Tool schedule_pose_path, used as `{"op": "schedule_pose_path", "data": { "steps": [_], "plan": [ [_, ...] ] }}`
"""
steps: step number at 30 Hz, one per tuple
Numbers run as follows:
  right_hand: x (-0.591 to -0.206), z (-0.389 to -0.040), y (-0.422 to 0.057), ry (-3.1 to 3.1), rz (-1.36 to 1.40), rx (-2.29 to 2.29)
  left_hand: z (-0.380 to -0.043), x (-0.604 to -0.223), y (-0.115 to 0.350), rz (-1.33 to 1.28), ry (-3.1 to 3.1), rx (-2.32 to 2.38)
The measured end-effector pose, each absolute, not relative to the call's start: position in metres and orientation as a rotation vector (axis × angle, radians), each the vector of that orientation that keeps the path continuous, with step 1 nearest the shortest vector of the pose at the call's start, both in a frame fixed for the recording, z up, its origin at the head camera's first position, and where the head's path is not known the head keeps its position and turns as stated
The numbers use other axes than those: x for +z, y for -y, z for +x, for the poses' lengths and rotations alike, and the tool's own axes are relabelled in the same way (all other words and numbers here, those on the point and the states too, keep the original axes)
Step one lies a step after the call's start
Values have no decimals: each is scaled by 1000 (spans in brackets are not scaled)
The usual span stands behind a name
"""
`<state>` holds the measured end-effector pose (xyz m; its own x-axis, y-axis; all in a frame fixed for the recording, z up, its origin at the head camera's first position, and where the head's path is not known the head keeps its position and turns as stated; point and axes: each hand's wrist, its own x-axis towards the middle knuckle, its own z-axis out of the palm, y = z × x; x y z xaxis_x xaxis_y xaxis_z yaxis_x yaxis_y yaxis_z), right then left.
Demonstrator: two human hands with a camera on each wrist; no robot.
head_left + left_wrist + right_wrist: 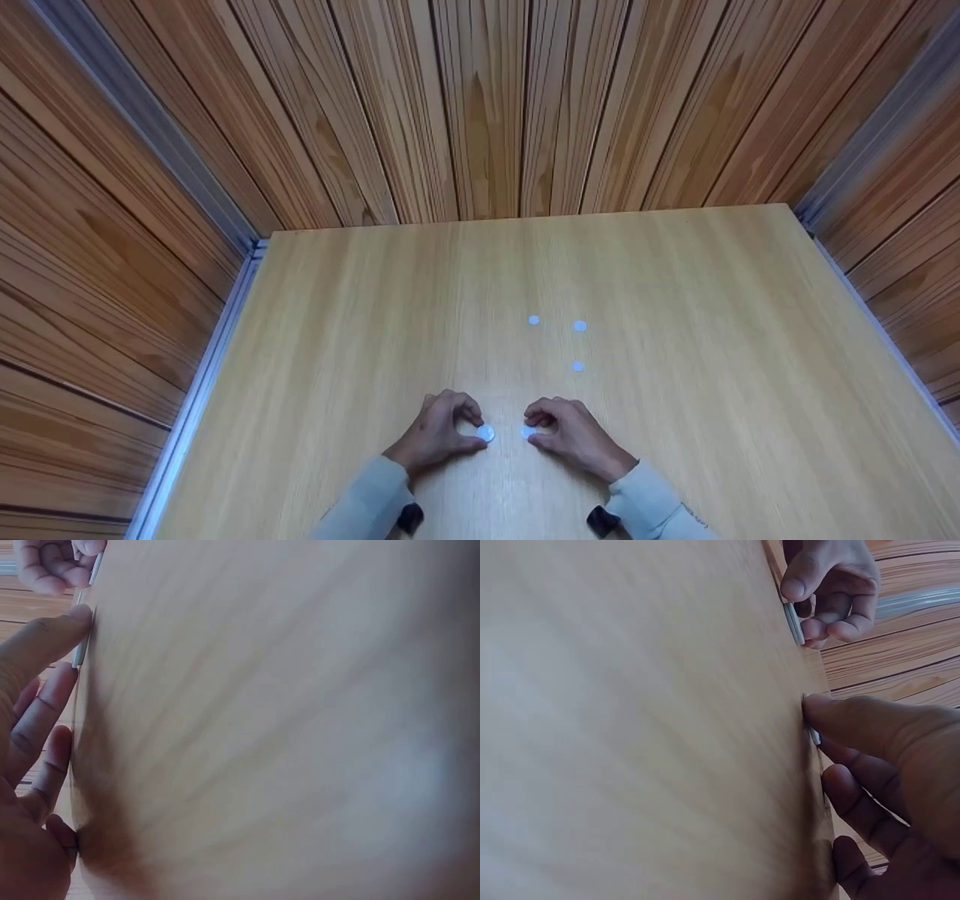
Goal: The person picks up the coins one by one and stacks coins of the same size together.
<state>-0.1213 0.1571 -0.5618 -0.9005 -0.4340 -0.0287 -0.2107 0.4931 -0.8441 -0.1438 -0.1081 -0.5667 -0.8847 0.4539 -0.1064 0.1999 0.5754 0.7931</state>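
Observation:
Near the front of the wooden table, my left hand (441, 429) pinches a thin white disc (486, 433) by its edges between thumb and index finger. Facing it, a short gap to the right, my right hand (571, 436) pinches a second white disc (528, 432) the same way. Both discs lie flat at the tabletop. In the left wrist view, the left disc (80, 651) shows edge-on between thumb and fingertip. The right wrist view shows the right disc (814, 735) mostly covered by the thumb, with the left disc (793, 623) beyond it.
Three more small white discs lie farther back on the table (360, 322): one at left (534, 319), one at right (580, 325) and one nearer (577, 366). Wood-panelled walls (480, 112) and metal rails (199, 390) border the table.

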Motion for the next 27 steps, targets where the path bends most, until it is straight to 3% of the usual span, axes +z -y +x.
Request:
{"op": "schedule_pose_path", "data": {
  "steps": [27],
  "plan": [
    [-563, -118, -158, -2512, -552, -1355, -143, -566, 107, 561, -2501, 1266]
  ]
}}
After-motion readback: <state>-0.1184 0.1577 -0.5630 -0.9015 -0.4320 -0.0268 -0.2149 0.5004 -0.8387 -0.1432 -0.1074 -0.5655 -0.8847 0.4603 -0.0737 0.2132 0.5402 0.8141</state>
